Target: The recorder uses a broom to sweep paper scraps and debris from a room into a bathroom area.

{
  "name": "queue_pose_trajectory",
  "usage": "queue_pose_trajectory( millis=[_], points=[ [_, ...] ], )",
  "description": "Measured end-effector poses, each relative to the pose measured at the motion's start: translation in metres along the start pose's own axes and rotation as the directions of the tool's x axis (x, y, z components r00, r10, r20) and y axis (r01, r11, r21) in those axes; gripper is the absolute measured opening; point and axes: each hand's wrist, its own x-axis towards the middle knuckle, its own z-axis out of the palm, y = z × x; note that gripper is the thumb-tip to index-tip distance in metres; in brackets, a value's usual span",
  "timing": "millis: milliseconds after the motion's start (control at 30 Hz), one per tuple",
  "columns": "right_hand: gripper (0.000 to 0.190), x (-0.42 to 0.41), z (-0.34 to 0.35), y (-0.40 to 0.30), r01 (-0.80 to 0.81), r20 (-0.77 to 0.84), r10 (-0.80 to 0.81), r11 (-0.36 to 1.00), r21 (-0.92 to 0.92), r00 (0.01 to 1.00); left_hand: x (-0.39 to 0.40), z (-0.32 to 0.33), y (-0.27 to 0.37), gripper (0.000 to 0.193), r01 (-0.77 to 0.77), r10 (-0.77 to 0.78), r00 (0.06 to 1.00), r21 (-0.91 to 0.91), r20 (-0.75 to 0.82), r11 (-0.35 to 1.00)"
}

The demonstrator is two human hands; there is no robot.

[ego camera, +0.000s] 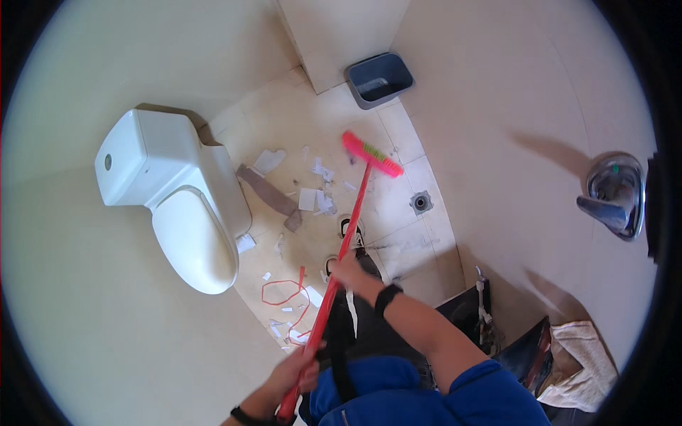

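Observation:
A broom with a red handle (pixel 324 315) and a pink bristled head (pixel 372 154) slants across the middle of the view. My left hand (pixel 294 371) grips the handle close to its lower end. Farther up the handle, my right hand (pixel 348 271) is closed around it. The head rests on or just above the tiled floor (pixel 400 250); I cannot tell which. Left of the broom lie scraps of white paper (pixel 307 199), a brown cloth-like strip (pixel 270 197) and a curled red strap (pixel 280 303).
A white toilet (pixel 196 239) stands at the left. The grey bin (pixel 379 80) sits by the wall at the top. A floor drain (pixel 421 202) lies right of the broom head. At right are a metal tap handle (pixel 613 205) and a beige towel (pixel 582 362).

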Motion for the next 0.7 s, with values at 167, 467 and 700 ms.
queue_pose_trajectory(
  millis=[167, 467, 700],
  points=[
    [0.049, -0.071, 0.033, 0.020, 0.140, -0.087, -0.154, 0.979, -0.148, 0.984, -0.066, 0.022, -0.034, 0.032, -0.099, 0.093, 0.992, -0.071, -0.081, 0.992],
    [0.046, 0.039, 0.027, -0.055, 0.101, 0.136, -0.117, 0.988, 0.119, 0.984, 0.044, 0.008, 0.009, 0.032, -0.141, 0.227, 0.959, -0.410, 0.169, 0.901],
    [0.051, -0.061, 0.063, 0.018, -0.337, 0.383, 0.391, 0.919, -0.203, 0.837, -0.042, -0.039, -0.091, 0.026, -0.046, 0.050, 0.999, -0.446, -0.004, 0.894]
  ],
)
